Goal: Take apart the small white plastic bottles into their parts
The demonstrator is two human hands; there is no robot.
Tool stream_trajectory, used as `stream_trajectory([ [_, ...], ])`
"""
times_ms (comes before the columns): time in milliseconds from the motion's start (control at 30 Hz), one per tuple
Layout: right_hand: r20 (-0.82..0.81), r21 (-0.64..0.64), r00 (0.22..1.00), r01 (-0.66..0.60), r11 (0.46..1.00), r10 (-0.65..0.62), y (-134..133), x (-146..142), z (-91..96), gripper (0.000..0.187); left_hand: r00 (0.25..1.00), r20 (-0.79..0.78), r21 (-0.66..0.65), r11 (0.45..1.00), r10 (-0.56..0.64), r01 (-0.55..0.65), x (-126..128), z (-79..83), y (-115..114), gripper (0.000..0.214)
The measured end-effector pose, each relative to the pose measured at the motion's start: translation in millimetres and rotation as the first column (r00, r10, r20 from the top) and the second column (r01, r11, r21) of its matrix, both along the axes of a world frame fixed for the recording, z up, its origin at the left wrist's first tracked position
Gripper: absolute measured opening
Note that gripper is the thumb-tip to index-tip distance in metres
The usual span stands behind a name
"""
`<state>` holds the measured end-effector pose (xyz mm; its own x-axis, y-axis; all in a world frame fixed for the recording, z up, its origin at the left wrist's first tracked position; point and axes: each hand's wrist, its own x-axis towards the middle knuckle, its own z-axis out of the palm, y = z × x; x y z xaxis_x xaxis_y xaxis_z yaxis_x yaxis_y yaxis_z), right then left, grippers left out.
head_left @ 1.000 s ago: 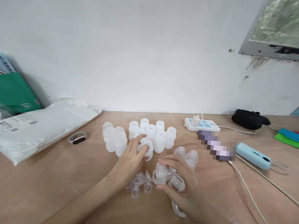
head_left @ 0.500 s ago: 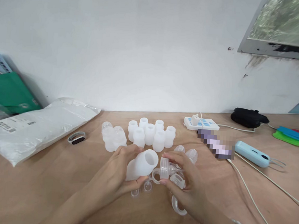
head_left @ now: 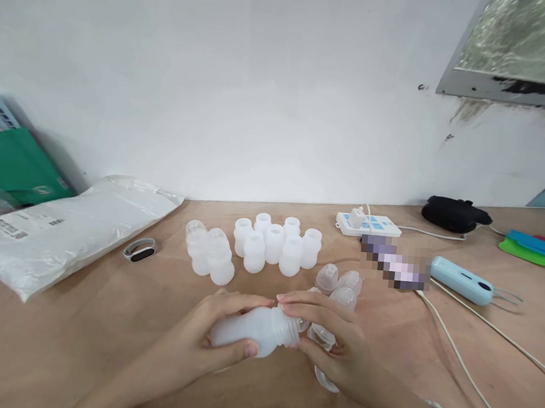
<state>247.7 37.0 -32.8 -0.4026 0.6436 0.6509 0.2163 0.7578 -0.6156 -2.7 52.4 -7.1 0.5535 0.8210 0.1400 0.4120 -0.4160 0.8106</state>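
My left hand (head_left: 210, 334) is wrapped round a translucent white baby bottle (head_left: 246, 333), which lies on its side with its mouth to the right. With its fingers closed, my right hand (head_left: 332, 337) grips a clear ridged collar with a nipple (head_left: 287, 328) against that mouth; the fingers partly cover it. Beyond my hands stand several open white bottles (head_left: 273, 245) in a cluster. To their left are bottles with clear domed caps (head_left: 216, 250). Clear domed caps (head_left: 327, 279) and ring-shaped parts (head_left: 326, 378) lie around my right hand, some hidden by it.
On the left lie a white plastic parcel (head_left: 82, 227), a green folder (head_left: 23, 165) and a wristband (head_left: 140, 251). A power strip (head_left: 379, 227), a blue handheld device (head_left: 459, 281), cables and a black pouch (head_left: 455, 213) are on the right. A wall rises behind the table.
The bottle has tipped from tilted toward me to lying level, mouth to the right. The collar with nipple, apart from it before, has come against its mouth. Both hands have drawn together.
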Motion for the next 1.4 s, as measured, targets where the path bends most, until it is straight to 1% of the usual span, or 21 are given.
stream_trajectory([
  [100, 0.015, -0.003, 1.0, -0.019, 1.0, 0.019, 0.7, -0.1, 1.2, 0.04, 0.994, 0.09, -0.118, 0.992, 0.063, -0.052, 0.7, -7.0, 1.5, 0.043],
  [167, 0.034, 0.001, 0.999, 0.019, 1.0, -0.019, 1.3, -0.8, 1.4, 0.039, 0.994, 0.072, -0.083, 0.994, 0.076, -0.07, 3.5, -7.6, 1.5, 0.042],
  [233, 0.038, 0.012, 0.995, 0.092, 0.996, -0.092, 1.5, -1.8, 1.0, 0.04, 0.994, 0.017, 0.03, 0.994, 0.104, -0.104, 6.4, -7.2, 0.0, 0.042],
  [300, 0.027, 0.023, 0.987, 0.159, 0.987, -0.16, 1.3, -2.6, 0.8, 0.041, 0.991, -0.027, 0.183, 0.975, 0.133, -0.126, 8.2, -8.0, -1.8, 0.042],
  [433, 0.042, -0.03, 0.974, 0.224, 0.974, -0.222, 1.1, -2.1, 2.5, 0.034, 0.994, -0.063, 0.479, 0.877, 0.09, -0.048, 8.9, -13.0, -2.5, 0.044],
  [500, 0.067, -0.073, 0.972, 0.23, 0.971, -0.225, 1.4, -0.9, 4.5, 0.033, 0.995, -0.073, 0.522, 0.853, 0.068, -0.02, 8.4, -14.6, -2.2, 0.045],
  [567, 0.078, -0.086, 0.976, 0.212, 0.973, -0.206, 1.9, 0.3, 6.4, 0.035, 0.996, -0.055, 0.443, 0.896, 0.065, -0.034, 7.3, -14.3, -2.7, 0.044],
  [600, 0.072, -0.081, 0.981, 0.188, 0.979, -0.182, 2.1, 0.7, 7.1, 0.036, 0.996, -0.037, 0.353, 0.934, 0.076, -0.058, 6.5, -13.3, -3.4, 0.044],
  [667, 0.055, -0.055, 0.992, 0.113, 0.992, -0.11, 2.2, 1.2, 7.7, 0.036, 0.992, 0.021, 0.101, 0.987, 0.126, -0.127, 5.3, -9.5, -4.4, 0.042],
  [700, 0.051, -0.04, 0.996, 0.072, 0.997, -0.07, 2.0, 1.3, 7.4, 0.035, 0.988, 0.056, -0.041, 0.989, 0.143, -0.141, 5.0, -6.7, -4.5, 0.041],
  [733, 0.052, -0.025, 0.998, 0.034, 0.999, -0.033, 1.7, 1.4, 6.8, 0.034, 0.986, 0.09, -0.18, 0.976, 0.142, -0.124, 5.2, -3.4, -4.0, 0.039],
  [800, 0.075, -0.004, 0.997, -0.022, 1.0, 0.022, 0.9, 1.4, 4.9, 0.039, 0.982, 0.174, -0.389, 0.921, 0.076, -0.003, 6.9, 4.2, -1.8, 0.035],
  [867, 0.09, 0.012, 0.995, -0.046, 0.999, 0.045, -0.1, 1.3, 3.2, 0.044, 0.969, 0.246, -0.49, 0.861, -0.012, 0.135, 9.3, 10.4, 1.0, 0.031],
  [933, 0.087, 0.015, 0.995, -0.046, 0.999, 0.045, -0.8, 1.0, 2.9, 0.044, 0.961, 0.274, -0.501, 0.846, -0.044, 0.182, 10.8, 12.7, 2.5, 0.031],
  [967, 0.084, 0.009, 0.996, -0.035, 0.999, 0.035, -0.9, 1.0, 3.2, 0.042, 0.964, 0.265, -0.488, 0.857, -0.035, 0.166, 10.9, 12.0, 2.5, 0.031],
  [1033, 0.08, -0.012, 0.997, -0.009, 1.0, 0.01, -0.7, 1.1, 4.2, 0.039, 0.978, 0.205, -0.422, 0.904, 0.026, 0.064, 10.1, 7.8, 0.8, 0.03],
  [1133, 0.094, -0.068, 0.993, 0.081, 0.994, -0.074, 0.6, 1.9, 3.6, 0.038, 0.987, 0.084, -0.173, 0.977, 0.139, -0.122, 9.8, 0.6, -3.5, 0.038],
  [1200, 0.109, -0.119, 0.983, 0.161, 0.98, -0.149, 1.4, 2.4, 1.0, 0.033, 0.989, 0.044, 0.048, 0.989, 0.138, -0.14, 11.3, -1.3, -6.0, 0.043],
  [1267, 0.097, -0.168, 0.977, 0.203, 0.965, -0.189, 2.0, 2.3, -1.6, 0.031, 0.993, 0.028, 0.178, 0.977, 0.115, -0.118, 13.3, -1.4, -8.0, 0.043],
  [1333, 0.068, -0.21, 0.98, 0.198, 0.957, -0.188, 2.3, 1.4, -2.4, 0.033, 0.989, 0.038, 0.153, 0.977, 0.142, -0.147, 14.3, -2.2, -9.0, 0.041],
  [1400, 0.042, -0.221, 0.986, 0.169, 0.961, -0.163, 2.5, 0.1, -0.9, 0.037, 0.977, 0.07, -0.008, 0.98, 0.201, -0.201, 14.2, -4.5, -8.8, 0.039],
])
